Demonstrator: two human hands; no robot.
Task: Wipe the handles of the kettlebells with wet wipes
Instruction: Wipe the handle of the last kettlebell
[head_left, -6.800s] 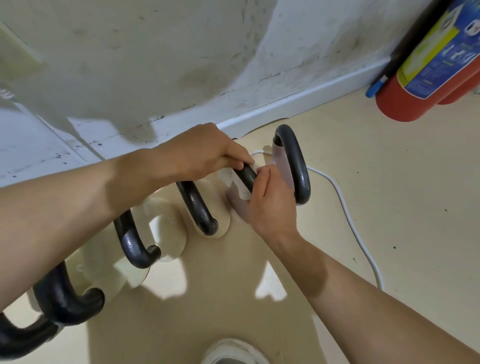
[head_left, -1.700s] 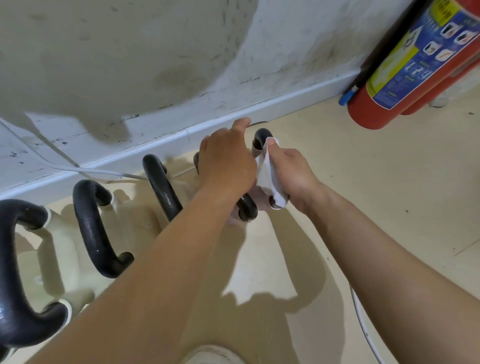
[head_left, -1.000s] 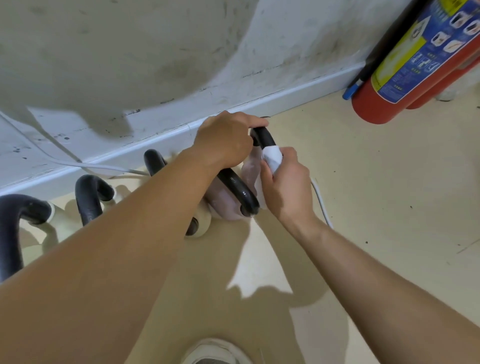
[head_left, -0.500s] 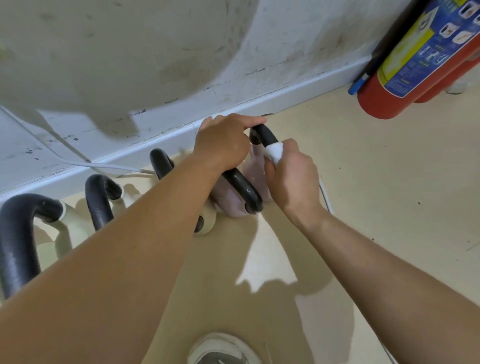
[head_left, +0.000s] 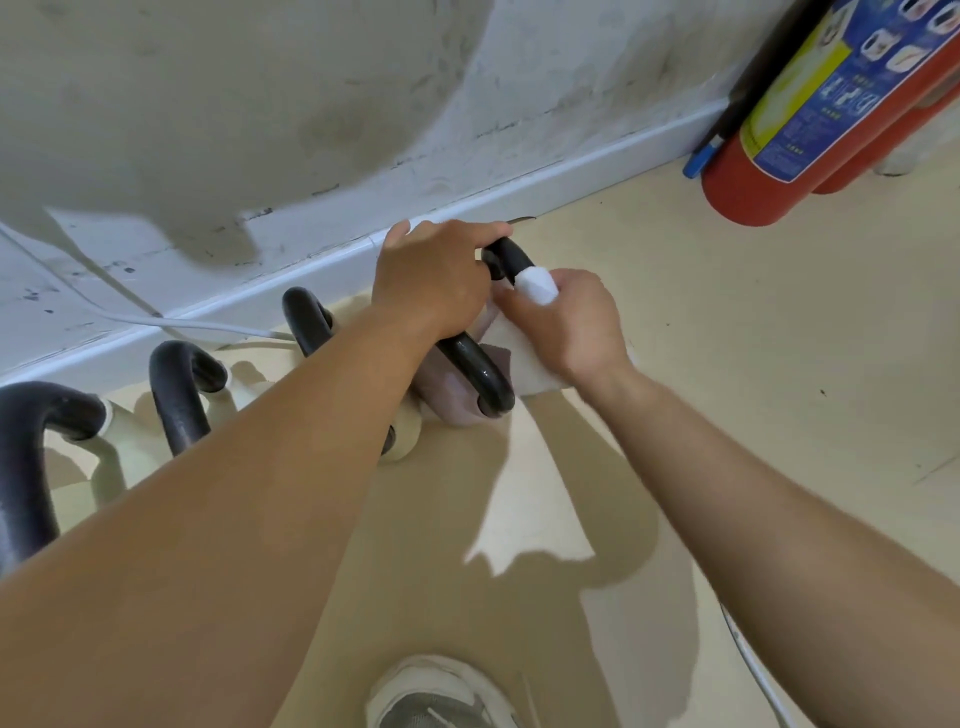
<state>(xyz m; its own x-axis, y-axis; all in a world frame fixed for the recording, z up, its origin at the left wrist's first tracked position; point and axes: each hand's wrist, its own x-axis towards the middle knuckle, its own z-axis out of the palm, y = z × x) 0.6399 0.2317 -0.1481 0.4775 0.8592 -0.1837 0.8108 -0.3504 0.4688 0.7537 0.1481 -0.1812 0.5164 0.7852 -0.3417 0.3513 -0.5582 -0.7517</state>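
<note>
The mauve kettlebell (head_left: 457, 397) is seen on the beige floor (head_left: 727, 415), near the white skirting board (head_left: 571, 166). Its black handle (head_left: 475, 366) is gripped near the top by the left hand (head_left: 431, 283), whose fingers are curled over the bar and kept close together. The far side of the same handle is enclosed by the right hand (head_left: 569, 322), with a white wet wipe (head_left: 537, 285) wrapped round the bar inside the fist. The fingers are closed round wipe and bar, and folds of the wipe are shown above and below the fist. The two hands are held just beside each other. To the left, three other kettlebells (head_left: 179, 395) with cream bodies and black handles are lined up along the wall, partly hidden by the left forearm. A white cable (head_left: 197, 326) is laid by the skirting board behind them. A red fire extinguisher (head_left: 753, 176) is set against the wall at upper right, and a white shoe (head_left: 441, 696) is seen at the bottom edge.
</note>
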